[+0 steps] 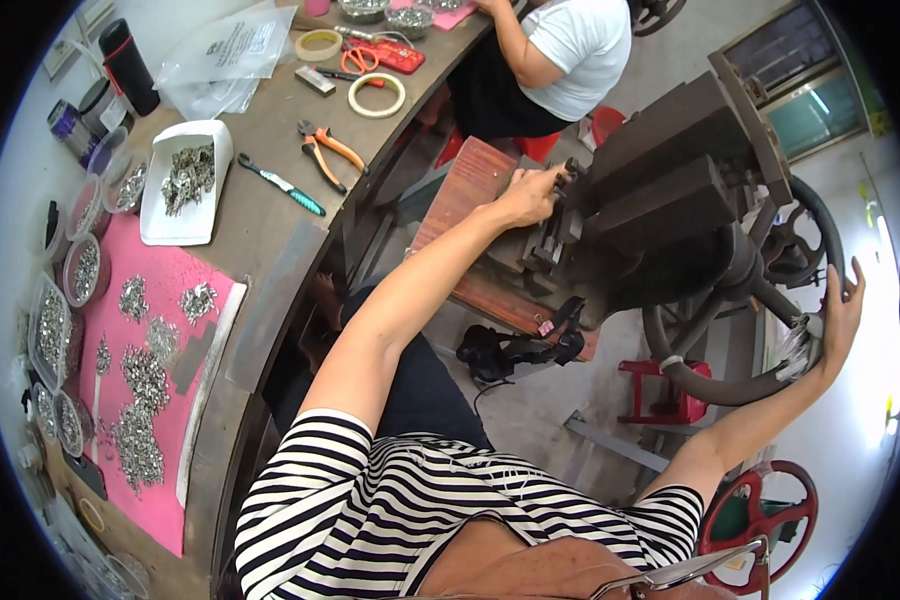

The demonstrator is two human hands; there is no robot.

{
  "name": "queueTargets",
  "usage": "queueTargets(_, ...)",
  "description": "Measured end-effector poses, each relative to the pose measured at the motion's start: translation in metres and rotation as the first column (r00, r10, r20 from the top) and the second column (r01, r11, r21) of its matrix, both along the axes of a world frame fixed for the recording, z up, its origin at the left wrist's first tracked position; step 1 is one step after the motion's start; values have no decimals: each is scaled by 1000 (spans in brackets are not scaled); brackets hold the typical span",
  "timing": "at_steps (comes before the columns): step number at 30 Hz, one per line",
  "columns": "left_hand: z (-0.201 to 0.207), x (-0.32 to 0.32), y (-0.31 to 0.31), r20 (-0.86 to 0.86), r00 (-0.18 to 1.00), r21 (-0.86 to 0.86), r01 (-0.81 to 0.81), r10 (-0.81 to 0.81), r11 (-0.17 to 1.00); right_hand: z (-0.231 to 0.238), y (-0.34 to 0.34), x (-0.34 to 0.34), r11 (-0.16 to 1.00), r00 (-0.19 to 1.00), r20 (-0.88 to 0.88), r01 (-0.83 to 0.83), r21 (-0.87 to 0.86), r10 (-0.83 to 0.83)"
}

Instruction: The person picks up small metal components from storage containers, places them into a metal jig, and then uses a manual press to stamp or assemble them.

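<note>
A dark grey press machine (670, 190) stands in front of me on a reddish wooden base (470, 190). My left hand (532, 195) reaches to the machine's die area, its fingers pinched on a small part at the tooling (568, 172); the part itself is too small to make out. My right hand (842, 318) grips the rim of the machine's large black flywheel (730, 385), fingers wrapped over it.
A curved brown workbench (270, 215) on my left carries a pink mat (160, 350) with heaps of small metal parts, a white tray (185, 185), orange pliers (325, 150), tape rolls (377, 95) and several small bowls. Another person (560, 50) in a white shirt sits at the far end. A red wheel (760, 510) is at lower right.
</note>
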State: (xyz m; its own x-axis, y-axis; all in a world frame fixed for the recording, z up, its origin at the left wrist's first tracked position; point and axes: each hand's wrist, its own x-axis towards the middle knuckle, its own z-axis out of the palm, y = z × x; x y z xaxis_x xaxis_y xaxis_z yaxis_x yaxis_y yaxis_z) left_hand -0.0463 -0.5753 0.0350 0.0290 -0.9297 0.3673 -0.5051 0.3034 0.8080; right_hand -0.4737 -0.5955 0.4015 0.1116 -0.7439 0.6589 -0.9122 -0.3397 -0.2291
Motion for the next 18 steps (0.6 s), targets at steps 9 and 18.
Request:
queueTargets(9, 17, 7, 70, 275, 962, -264, 77, -2, 961, 22, -16, -22, 986, 996, -62, -46, 159, 57)
queueTargets(18, 11, 11, 157, 292, 911, -376, -172, 293, 910, -117, 69, 97, 709, 779, 147, -454, -539, 610)
